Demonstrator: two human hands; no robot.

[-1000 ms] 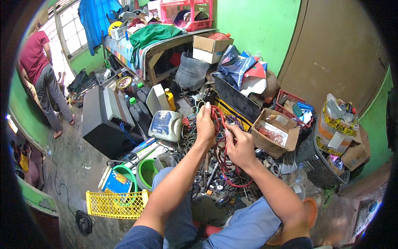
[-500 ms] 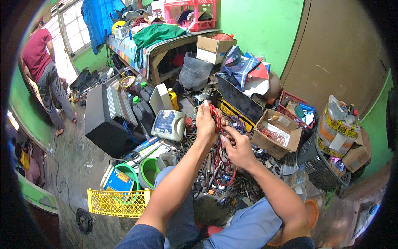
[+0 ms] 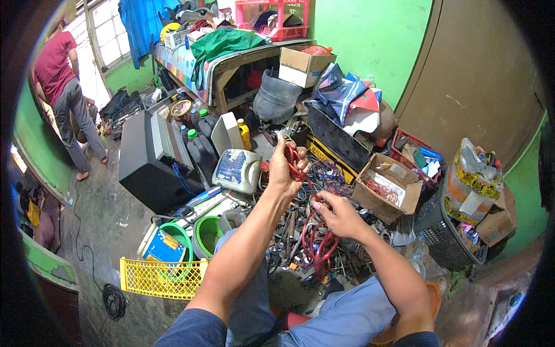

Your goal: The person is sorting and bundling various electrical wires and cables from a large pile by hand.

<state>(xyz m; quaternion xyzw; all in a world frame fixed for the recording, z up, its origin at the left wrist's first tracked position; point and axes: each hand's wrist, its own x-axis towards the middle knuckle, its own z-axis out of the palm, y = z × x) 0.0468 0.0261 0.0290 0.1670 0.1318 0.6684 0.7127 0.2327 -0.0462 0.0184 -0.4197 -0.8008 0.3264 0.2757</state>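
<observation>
A red cable (image 3: 317, 246) runs between my two hands, and its loose loops hang below them over a pile of tools and wires. Part of it is looped in my left hand (image 3: 285, 168), whose fingers are closed around it with the thumb pointing up. Lower and to the right, my right hand (image 3: 338, 214) pinches the same cable between thumb and fingers. Beneath both hands lie dark metal parts, tangled wires and small scraps (image 3: 289, 225). A white-and-blue jerrycan (image 3: 236, 171) stands just left of my left hand.
On the right are an open cardboard box (image 3: 384, 188) with red wire and a black basket (image 3: 445, 231). A yellow crate (image 3: 162, 279), a green bucket (image 3: 208, 236) and a black speaker box (image 3: 147, 168) stand left. A person (image 3: 66, 95) is by the doorway.
My right hand has moved down and away from my left, stretching the red cable between them. More loops now hang below. The left hand has turned slightly and lowered.
</observation>
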